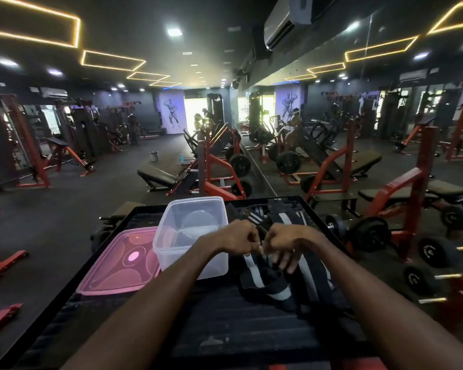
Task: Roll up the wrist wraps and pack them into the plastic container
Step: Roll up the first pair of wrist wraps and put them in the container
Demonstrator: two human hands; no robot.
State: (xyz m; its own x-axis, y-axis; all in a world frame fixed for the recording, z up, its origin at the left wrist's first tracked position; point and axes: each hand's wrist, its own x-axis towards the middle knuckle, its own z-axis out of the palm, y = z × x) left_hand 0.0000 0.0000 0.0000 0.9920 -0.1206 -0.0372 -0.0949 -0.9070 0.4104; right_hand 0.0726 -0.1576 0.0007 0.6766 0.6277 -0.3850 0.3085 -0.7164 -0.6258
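Dark gym hall: black ceiling (150, 12) with yellow LED outlines, dark floor (51, 209), red-framed machines (219, 166) mid-frame, mirror wall (358, 108) at right, bright doorway (195, 108) centre, AC unit (281, 25) top.

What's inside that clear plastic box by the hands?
The clear plastic container looks empty: no wrist wraps inside. They lie beside it on the black table. The left hand covers its near right corner.
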